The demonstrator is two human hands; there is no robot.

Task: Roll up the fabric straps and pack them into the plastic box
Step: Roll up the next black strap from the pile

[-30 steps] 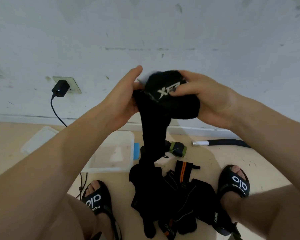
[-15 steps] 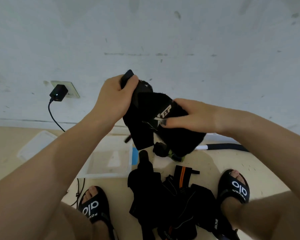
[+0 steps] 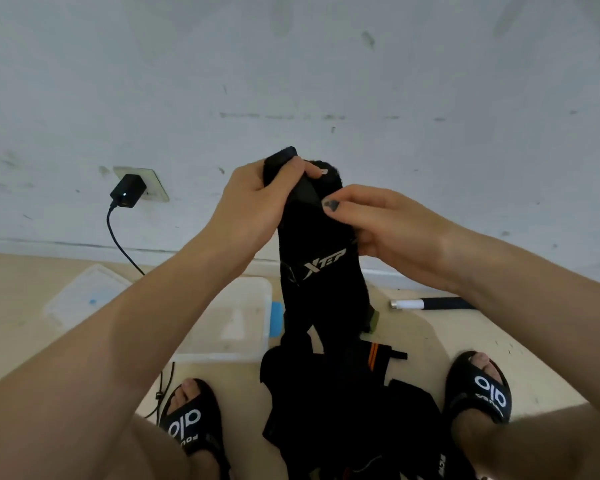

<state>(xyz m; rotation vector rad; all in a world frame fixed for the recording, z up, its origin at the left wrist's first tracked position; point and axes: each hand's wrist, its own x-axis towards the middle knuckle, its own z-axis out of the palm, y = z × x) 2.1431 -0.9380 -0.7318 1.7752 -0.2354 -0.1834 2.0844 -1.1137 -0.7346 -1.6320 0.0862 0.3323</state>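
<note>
Lid (image 3: 84, 299) of clear plastic lies flat on the floor (image 3: 447, 344) at far left, and just right of it sits the plastic box (image 3: 253, 289), open and apparently with nothing in it yet, partly hidden behind the left forearm. Next comes the left hand (image 3: 253, 206), its fingers and thumb curled tight round the upper end of a black strap (image 3: 321, 271) held up in front of the wall. That strap runs nearly straight up and down: its top is bunched between the hands, and its loose length, printed with white lettering, hangs toward the floor. Below its tail a pile of straps (image 3: 336, 400), black with an orange stripe showing, lies on the floor between the two sandalled feet. Right of the strap, the right hand (image 3: 388, 223) pinches the fabric just beneath the left hand's hold, thumb on the near face, so both hands clamp the same top end, almost touching. Rolling probably has to start from that top end and work down the hanging length. Judged from here, the box lies below and to the left of the strap, nearer the left hand, so that hand looks better placed to drop the finished roll in.
</note>
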